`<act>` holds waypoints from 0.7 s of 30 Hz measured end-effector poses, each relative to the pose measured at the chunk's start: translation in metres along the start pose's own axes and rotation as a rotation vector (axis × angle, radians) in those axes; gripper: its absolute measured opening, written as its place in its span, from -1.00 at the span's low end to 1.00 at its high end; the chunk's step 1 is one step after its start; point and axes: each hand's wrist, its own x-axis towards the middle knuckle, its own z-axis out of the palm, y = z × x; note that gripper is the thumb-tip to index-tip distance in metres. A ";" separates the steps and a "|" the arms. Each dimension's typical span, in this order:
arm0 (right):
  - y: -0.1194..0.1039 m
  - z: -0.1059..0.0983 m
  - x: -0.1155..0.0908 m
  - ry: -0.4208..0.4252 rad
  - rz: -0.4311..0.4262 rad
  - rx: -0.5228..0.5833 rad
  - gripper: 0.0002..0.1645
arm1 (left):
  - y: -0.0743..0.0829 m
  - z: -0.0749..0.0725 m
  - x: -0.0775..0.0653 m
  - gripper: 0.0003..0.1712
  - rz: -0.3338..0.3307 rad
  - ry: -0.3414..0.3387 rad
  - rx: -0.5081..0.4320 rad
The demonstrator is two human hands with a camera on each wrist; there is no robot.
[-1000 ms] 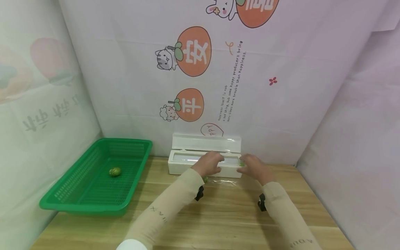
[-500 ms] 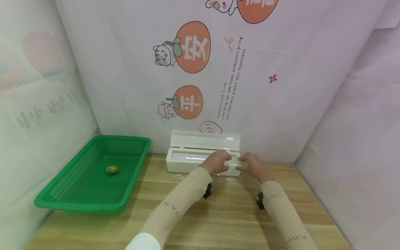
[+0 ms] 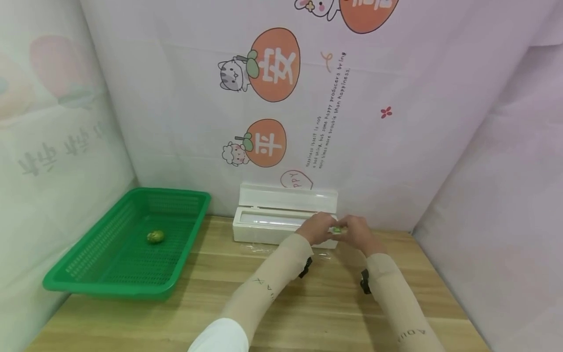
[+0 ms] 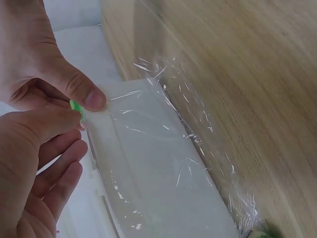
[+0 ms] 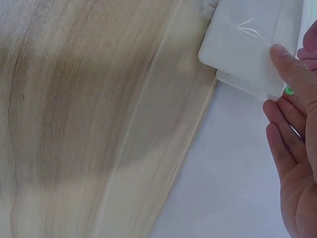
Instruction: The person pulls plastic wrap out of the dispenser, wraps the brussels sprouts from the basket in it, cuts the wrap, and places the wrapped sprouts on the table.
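- One grip, the bare left hand (image 3: 315,228), is pinching a small green plastic slider (image 4: 77,107) at the right end of a long, white, open-lidded plastic box (image 3: 259,233), which is sitting at the back of the brown wooden desk (image 3: 334,313).
- The bare right hand (image 3: 358,234) is clasping that end corner.
- Clear, crinkled plastic film (image 4: 205,124) is trailing onto the desk.
- Film-cutting is seemingly underway; the next move is probably calling for steadying the box, sliding leftward.
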 end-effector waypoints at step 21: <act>-0.003 -0.004 -0.001 0.017 -0.027 -0.021 -0.66 | 0.007 0.014 0.018 -0.78 -0.071 0.039 -0.023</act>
